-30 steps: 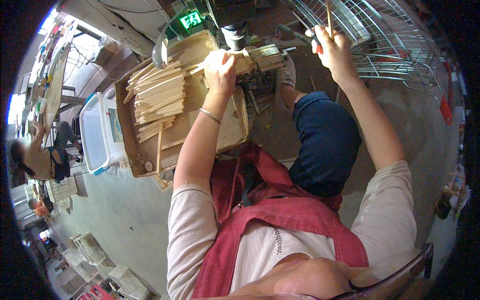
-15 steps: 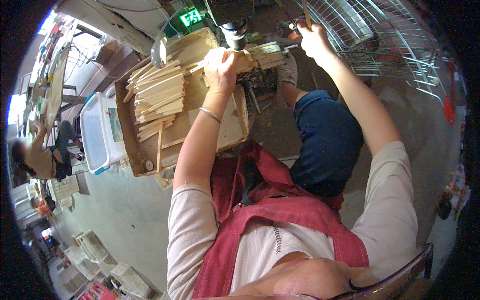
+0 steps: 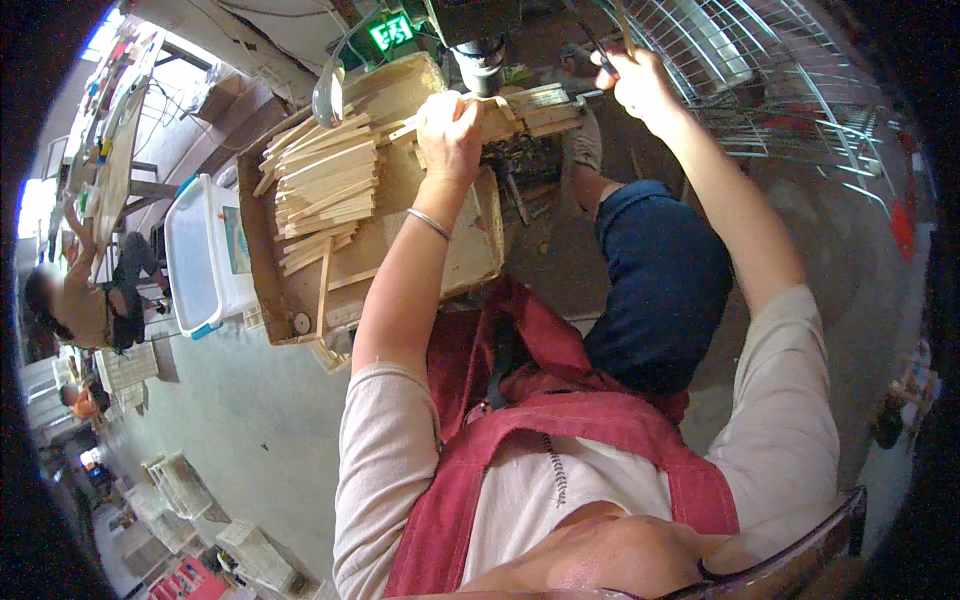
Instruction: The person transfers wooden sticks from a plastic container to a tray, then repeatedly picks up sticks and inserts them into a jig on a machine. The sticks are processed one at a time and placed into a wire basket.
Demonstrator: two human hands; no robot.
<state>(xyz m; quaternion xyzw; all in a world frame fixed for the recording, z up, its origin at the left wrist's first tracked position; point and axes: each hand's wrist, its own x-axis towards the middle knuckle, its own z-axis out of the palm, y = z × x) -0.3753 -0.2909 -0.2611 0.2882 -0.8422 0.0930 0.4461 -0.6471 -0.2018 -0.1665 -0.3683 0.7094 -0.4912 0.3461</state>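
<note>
1. Pressing down on a pale wooden strip (image 3: 440,118), the left hand (image 3: 450,125) lies with its fingers curled over the wood, at the far middle of the scene under a grey drill chuck (image 3: 482,62).
2. That strip rests on a small stack of wooden blocks (image 3: 535,108) just right of the hand, at the far edge of a worn wooden worktable (image 3: 375,250).
3. The right hand (image 3: 635,85) is raised far right, its fingers closed around a thin dark lever (image 3: 610,45) beside the machine.
4. A silver bangle (image 3: 428,222) circles the left wrist.
5. A loose pile of wooden slats (image 3: 325,180) lies on the left part of the worktable, well apart from the left hand; one single slat (image 3: 323,288) lies nearer, towards the table's near edge.
6. A green rectangular lit sign (image 3: 393,32) hangs at the far side, left of the chuck.
7. A white plastic bin with a blue rim (image 3: 200,255) stands on the floor just left of the worktable.
8. A grey wire rack (image 3: 760,70) fills the far right, behind the right hand.
9. White slatted crates (image 3: 180,485) sit on the floor at the near left.
10. Another person (image 3: 75,300) sits at the far left edge.
</note>
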